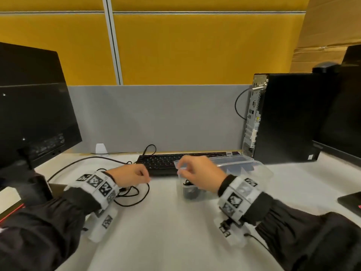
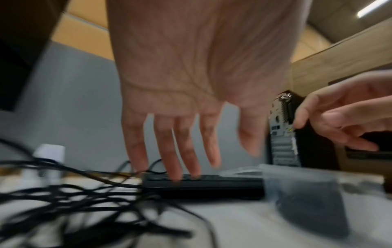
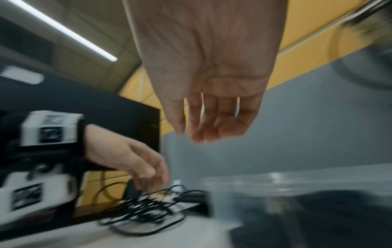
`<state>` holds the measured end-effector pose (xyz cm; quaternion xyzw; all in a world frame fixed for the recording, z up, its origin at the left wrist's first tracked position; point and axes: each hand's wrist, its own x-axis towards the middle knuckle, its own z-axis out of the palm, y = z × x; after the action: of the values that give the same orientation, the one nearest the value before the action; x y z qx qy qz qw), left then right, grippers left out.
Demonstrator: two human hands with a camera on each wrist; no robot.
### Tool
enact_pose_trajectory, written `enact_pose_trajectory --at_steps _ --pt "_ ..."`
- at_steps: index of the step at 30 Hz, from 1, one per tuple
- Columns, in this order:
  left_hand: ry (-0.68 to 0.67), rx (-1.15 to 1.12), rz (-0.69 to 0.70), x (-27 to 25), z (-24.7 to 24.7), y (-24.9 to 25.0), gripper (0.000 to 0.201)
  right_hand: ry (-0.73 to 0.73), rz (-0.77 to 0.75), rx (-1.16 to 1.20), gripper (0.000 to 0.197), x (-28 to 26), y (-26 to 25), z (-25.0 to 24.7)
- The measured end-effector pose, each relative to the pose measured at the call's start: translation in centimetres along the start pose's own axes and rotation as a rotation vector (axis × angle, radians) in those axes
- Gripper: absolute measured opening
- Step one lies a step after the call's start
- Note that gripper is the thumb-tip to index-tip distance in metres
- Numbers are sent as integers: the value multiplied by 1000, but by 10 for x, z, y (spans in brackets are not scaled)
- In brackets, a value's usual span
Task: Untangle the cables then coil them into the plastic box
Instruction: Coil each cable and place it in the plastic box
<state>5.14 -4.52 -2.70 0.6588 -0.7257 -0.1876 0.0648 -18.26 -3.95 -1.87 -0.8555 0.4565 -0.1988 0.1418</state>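
Observation:
A tangle of thin black cables [image 1: 134, 194] lies on the white desk, left of centre. My left hand [image 1: 145, 176] hovers just over it, fingers spread and relaxed with nothing in them; the left wrist view shows the left hand [image 2: 191, 159] above the cables [image 2: 84, 201]. The clear plastic box [image 1: 254, 178] stands to the right and holds a dark cable bundle [image 1: 188, 191] at its near-left end. My right hand [image 1: 181, 169] hangs over that end, and the right hand's [image 3: 197, 132] fingers are loose and empty. Both wrist views are blurred.
A black keyboard [image 1: 164, 161] lies behind the hands. A dark monitor [image 1: 33, 106] stands at left, with a PC tower [image 1: 283, 118] and a second monitor [image 1: 343, 114] at right. A grey partition [image 1: 156, 118] backs the desk. A white adapter [image 1: 101, 148] sits by it.

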Motion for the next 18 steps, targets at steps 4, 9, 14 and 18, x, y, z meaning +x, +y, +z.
enact_pose_trajectory --at_steps 4,9,14,18 --pt "-167 261 -117 -15 1 -13 47 -383 -51 -312 43 33 -39 39" --pt "-303 589 -96 -15 14 -16 45 -564 -105 -467 52 67 -60 78" --pt "-120 452 25 -15 6 -27 14 -475 -130 -462 42 74 -62 88" --pt "180 -107 337 -22 -8 -21 23 -117 -262 -119 25 68 -51 57"
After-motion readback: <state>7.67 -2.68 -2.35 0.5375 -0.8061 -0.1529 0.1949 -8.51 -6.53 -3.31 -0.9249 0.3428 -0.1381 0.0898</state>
